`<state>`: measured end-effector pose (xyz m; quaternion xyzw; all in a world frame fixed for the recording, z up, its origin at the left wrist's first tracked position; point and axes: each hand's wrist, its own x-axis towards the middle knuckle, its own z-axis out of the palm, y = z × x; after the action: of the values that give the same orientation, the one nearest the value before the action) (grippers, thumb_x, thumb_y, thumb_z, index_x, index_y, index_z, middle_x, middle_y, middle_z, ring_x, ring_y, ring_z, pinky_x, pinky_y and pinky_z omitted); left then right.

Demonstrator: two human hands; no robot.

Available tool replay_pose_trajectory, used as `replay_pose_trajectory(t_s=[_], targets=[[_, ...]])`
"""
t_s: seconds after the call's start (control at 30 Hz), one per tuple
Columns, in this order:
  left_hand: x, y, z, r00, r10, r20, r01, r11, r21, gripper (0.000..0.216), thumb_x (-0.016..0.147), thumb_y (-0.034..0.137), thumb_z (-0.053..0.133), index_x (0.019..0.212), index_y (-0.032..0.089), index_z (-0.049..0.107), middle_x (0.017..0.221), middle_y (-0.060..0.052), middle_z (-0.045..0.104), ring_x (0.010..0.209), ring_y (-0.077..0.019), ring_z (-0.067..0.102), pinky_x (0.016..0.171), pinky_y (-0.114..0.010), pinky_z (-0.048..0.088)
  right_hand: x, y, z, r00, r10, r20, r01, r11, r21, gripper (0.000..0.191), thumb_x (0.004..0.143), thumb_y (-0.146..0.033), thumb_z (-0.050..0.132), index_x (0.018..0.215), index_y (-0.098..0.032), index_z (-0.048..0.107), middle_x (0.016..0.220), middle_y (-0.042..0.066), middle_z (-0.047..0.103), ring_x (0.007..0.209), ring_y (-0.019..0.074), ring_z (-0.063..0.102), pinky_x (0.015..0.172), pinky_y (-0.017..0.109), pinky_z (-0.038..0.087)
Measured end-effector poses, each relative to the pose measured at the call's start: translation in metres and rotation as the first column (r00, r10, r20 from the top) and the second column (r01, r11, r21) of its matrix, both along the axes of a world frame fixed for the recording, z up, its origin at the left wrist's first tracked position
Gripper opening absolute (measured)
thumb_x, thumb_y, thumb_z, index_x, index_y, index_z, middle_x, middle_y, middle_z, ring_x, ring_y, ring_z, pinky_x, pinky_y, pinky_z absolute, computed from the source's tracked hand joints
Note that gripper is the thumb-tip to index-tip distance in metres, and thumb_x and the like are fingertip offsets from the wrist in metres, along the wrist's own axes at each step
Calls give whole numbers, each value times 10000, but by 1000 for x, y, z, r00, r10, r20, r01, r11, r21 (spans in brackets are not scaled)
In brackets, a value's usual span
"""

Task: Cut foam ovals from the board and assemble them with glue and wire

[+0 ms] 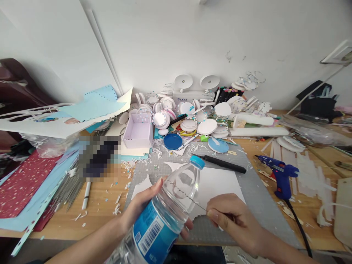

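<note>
My left hand (pixel 150 192) is wrapped around the shoulder of a clear plastic bottle (pixel 156 231) with a blue label and blue cap, tilted to the right. Fingertips of that hand show on the far side of the bottle. My right hand (pixel 233 222) is closed in a pinch on the end of a thin wire (pixel 202 207). The wire looks twisted along its length and runs across the front of the bottle's shoulder toward my left thumb. Beneath lies a white paper sheet (pixel 220 183) on a grey cutting mat (pixel 258 198).
A blue glue gun (pixel 284 178) and its cord lie to the right. A black-handled cutting tool (pixel 225 164) rests behind the bottle. Farther back stand a lilac box (pixel 137 132) and many white discs (pixel 207 126). Coloured paper sheets (pixel 30 183) and thin wires (pixel 70 187) lie left.
</note>
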<state>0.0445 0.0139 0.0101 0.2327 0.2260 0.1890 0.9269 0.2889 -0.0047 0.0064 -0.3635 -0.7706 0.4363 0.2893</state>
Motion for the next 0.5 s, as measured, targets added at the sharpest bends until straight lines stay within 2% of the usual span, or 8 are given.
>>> replay_pose_trajectory(t_s=[0.13, 0.3, 0.43, 0.5], targets=[[-2, 0, -1, 999, 33, -20, -34, 999, -35, 829, 852, 702, 347, 887, -42, 710, 793, -235, 724, 640, -226, 677, 560, -258, 442, 2, -3, 8, 999, 15, 30, -17, 998, 67, 446, 999, -393, 306, 603, -198, 241, 540, -59, 228, 477, 85, 259, 483, 235, 223], [-1, -3, -1, 981, 185, -53, -187, 982, -37, 619, 892, 580, 427, 895, 30, 712, 856, -210, 739, 721, -264, 718, 654, -315, 511, 9, -13, 30, 996, -8, 92, -11, 978, 209, 412, 1009, -345, 277, 628, -199, 218, 537, -54, 249, 479, 90, 304, 517, 236, 264], [0, -4, 6, 982, 177, -62, -177, 984, 10, 569, 856, 564, 506, 881, 39, 723, 829, -190, 745, 708, -256, 715, 631, -307, 518, 13, -16, 34, 990, -23, 136, -10, 973, 232, 398, 1003, -321, 293, 630, -201, 225, 536, -51, 269, 481, 93, 328, 530, 237, 282], [0, -4, 10, 988, 147, -45, -146, 989, 9, 582, 833, 586, 521, 868, 43, 727, 822, -180, 745, 703, -252, 710, 607, -294, 512, 11, -15, 29, 993, -22, 120, 0, 983, 181, 417, 1003, -344, 286, 619, -200, 208, 532, -51, 247, 474, 92, 303, 515, 240, 267]])
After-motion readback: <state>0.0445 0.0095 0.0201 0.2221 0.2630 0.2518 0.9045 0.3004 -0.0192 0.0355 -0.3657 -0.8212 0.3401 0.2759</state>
